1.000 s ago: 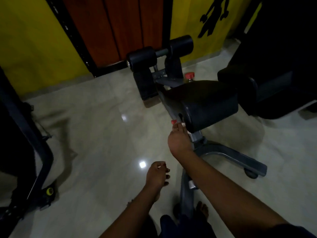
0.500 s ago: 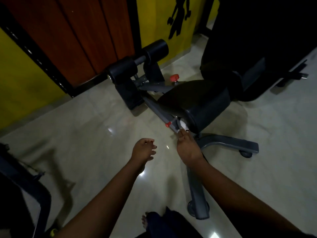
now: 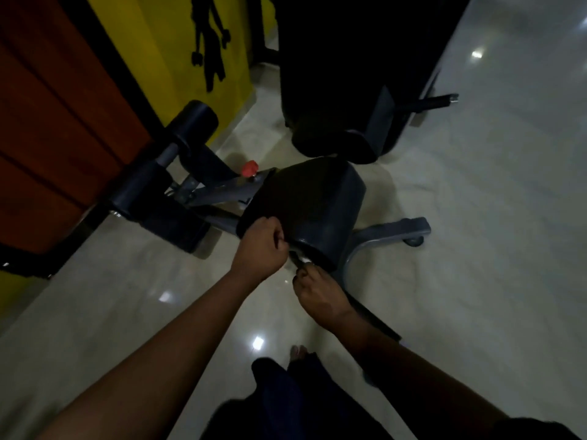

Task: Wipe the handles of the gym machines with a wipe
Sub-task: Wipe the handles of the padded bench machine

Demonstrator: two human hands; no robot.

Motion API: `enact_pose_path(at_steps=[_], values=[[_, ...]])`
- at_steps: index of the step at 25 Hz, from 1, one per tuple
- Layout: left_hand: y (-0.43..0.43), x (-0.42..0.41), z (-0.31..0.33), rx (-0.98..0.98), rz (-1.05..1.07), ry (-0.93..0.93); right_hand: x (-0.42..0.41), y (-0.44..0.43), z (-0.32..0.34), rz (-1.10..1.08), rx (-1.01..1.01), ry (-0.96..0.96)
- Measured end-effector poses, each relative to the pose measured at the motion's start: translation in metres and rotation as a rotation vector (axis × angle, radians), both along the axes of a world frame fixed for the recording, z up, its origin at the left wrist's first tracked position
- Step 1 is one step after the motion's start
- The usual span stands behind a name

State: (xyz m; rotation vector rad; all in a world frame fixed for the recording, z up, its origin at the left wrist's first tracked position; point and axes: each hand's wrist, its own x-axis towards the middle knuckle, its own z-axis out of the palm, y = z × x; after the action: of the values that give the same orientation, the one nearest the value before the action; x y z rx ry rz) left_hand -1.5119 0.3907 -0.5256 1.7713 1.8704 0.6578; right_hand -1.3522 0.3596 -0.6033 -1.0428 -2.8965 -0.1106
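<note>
As the black seat pad (image 3: 317, 208) hides what lies beneath, the left hand (image 3: 261, 246) curls at its edge, hold unclear; the right hand (image 3: 318, 295) pinches a small white wipe (image 3: 305, 259).

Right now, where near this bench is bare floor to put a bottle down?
The floor is bare right of the grey base leg, and left of the left hand. It is crowded at the seat pad, where the right hand holds the wipe.
</note>
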Motion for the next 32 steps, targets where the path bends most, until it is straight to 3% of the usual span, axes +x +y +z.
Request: enact_pose_path(at_steps=[1, 4, 9, 12, 15, 18, 20, 23, 27, 29, 32], values=[[0.01, 0.005, 0.001, 0.037, -0.118, 0.029, 0.007, -0.004, 0.001, -0.105, -0.007, 0.063], [0.013, 0.005, 0.003, 0.203, -0.184, 0.062, 0.02, -0.015, 0.003, -0.139, 0.058, 0.159], [0.041, 0.025, 0.007, 0.232, -0.721, 0.306, 0.017, -0.041, 0.004, -0.343, 0.076, 0.123], [0.044, 0.02, 0.002, 0.231, -0.851, 0.353, 0.005, -0.059, 0.002, -0.738, -0.004, 0.364], [0.05, 0.013, 0.002, 0.253, -0.936, 0.346, 0.003, -0.079, -0.002, -0.921, 0.126, 0.382], [0.055, 0.008, 0.003, 0.237, -0.999, 0.344, -0.014, -0.078, -0.004, -1.294, 0.235, 0.4], [0.056, 0.008, 0.001, 0.238, -1.003, 0.329, -0.042, -0.061, -0.002, -1.472, 0.212, 0.524], [0.055, 0.012, -0.002, 0.261, -0.962, 0.326, -0.063, -0.033, 0.005, -1.362, 0.185, 0.596], [0.052, 0.021, 0.002, 0.384, -0.978, 0.448, -0.04, -0.054, -0.001, -1.244, 0.205, 0.349], [0.056, 0.033, 0.007, 0.471, -1.074, 0.542, -0.018, -0.078, 0.004, -1.429, 0.257, 0.341], [0.065, 0.067, 0.018, 0.302, -1.305, 0.725, 0.003, -0.092, 0.011, -1.715, 0.385, 0.486]])
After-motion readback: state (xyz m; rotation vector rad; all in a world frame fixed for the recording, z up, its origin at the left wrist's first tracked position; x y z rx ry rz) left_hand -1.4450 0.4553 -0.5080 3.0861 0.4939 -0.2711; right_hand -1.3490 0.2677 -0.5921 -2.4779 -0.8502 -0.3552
